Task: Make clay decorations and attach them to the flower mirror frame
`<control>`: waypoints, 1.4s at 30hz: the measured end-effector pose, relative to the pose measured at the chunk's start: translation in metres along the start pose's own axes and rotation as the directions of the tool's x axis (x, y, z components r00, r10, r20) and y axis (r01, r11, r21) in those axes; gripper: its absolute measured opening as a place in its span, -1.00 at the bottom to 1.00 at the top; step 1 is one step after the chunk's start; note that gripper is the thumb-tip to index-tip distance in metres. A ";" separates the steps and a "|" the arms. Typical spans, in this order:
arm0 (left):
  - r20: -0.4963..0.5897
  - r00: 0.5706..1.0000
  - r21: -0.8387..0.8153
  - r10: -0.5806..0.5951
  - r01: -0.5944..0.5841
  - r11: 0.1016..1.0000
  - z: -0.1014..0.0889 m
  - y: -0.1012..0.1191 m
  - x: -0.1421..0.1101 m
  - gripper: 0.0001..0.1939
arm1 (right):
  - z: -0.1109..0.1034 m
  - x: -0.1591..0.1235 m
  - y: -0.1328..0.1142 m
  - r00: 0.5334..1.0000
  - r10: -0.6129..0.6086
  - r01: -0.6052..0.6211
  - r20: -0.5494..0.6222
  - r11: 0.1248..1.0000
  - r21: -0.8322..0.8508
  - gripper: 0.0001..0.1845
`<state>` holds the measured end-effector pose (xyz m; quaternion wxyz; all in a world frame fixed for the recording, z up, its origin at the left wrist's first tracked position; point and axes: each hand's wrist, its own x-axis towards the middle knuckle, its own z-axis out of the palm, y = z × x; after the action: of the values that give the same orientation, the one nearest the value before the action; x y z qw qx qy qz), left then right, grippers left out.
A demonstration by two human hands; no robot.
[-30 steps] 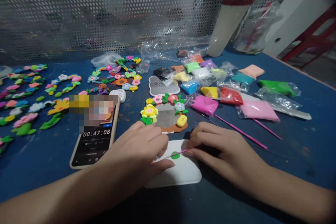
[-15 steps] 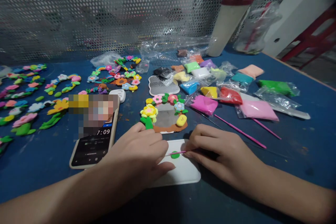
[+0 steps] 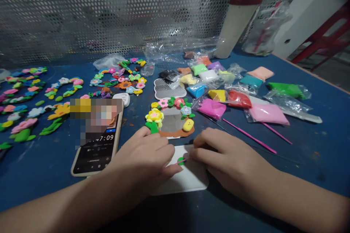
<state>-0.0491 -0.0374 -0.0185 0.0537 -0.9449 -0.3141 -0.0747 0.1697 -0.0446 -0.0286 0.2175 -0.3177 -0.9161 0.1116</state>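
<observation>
My right hand [image 3: 221, 153] pinches a thin pink clay tool [image 3: 183, 160] at its right end. Toward the left, the tool runs in between the curled fingers and thumb of my left hand [image 3: 150, 156], which is closed around that end. The tool lies across a small flat round of green clay [image 3: 180, 159] on a white board [image 3: 191, 185]. Just beyond the board is a small mirror [image 3: 172, 119], its frame covered with clay flowers, leaves and a yellow figure. My fingers partly hide the tool's two ends.
A phone [image 3: 94, 156] lies left of my forearm. Decorated clay frames [image 3: 64, 87] spread across the left. Bags of coloured clay [image 3: 212, 108], pink sticks [image 3: 250, 136] and a white knife-like tool [image 3: 303, 114] lie to the right. A tumbler [image 3: 237, 25] stands behind, before a perforated metal panel [image 3: 109, 14].
The pink tool has shifted slightly left and tilts a little more across the green clay. My right hand has moved slightly left; my left hand stays nearly still.
</observation>
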 end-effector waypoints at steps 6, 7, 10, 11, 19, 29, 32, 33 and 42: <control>-0.086 0.995 0.109 0.057 -0.048 0.993 -0.010 0.007 0.004 -0.67 | -0.009 0.007 -0.007 0.990 -0.139 0.139 0.012 0.968 -0.211 -0.67; -0.089 0.994 0.110 0.058 -0.048 0.993 -0.011 0.009 0.004 -0.67 | -0.010 0.009 -0.008 0.988 -0.151 0.150 0.015 0.963 -0.225 -0.67; -0.060 0.997 0.087 0.051 -0.045 0.995 -0.013 0.012 0.003 -0.68 | -0.013 0.012 -0.009 0.985 -0.170 0.175 0.043 0.956 -0.235 -0.71; -0.053 0.997 0.082 0.048 -0.043 0.996 -0.014 0.013 0.003 -0.69 | -0.013 0.012 -0.009 0.985 -0.169 0.175 0.048 0.956 -0.234 -0.72; -0.104 0.993 0.005 -0.053 0.054 0.999 -0.013 0.010 0.000 -0.75 | -0.006 0.006 -0.005 0.998 0.055 -0.055 0.001 0.998 -0.006 -0.77; -0.060 0.992 -0.255 -0.112 0.093 0.962 0.008 0.009 0.001 -0.87 | -0.004 0.004 -0.009 0.994 0.107 -0.111 0.037 0.986 0.123 -0.79; -0.007 0.989 -0.331 -0.150 0.139 0.933 0.008 0.007 0.000 -0.93 | -0.008 0.004 -0.009 0.993 0.117 -0.119 0.024 0.984 0.134 -0.79; 0.011 0.987 -0.350 -0.162 0.155 0.924 0.008 0.007 -0.001 -0.93 | -0.009 0.004 -0.008 0.992 0.120 -0.123 0.028 0.983 0.134 -0.79; 0.020 0.973 -0.348 -0.229 0.222 0.911 -0.002 0.007 -0.005 -0.77 | -0.015 0.001 -0.002 0.987 0.161 -0.159 -0.014 0.984 0.085 -0.81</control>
<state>-0.0485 -0.0463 -0.0179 -0.1198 -0.8961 -0.4022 -0.1445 0.1755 -0.0442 -0.0143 0.2304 -0.3820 -0.8799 0.1634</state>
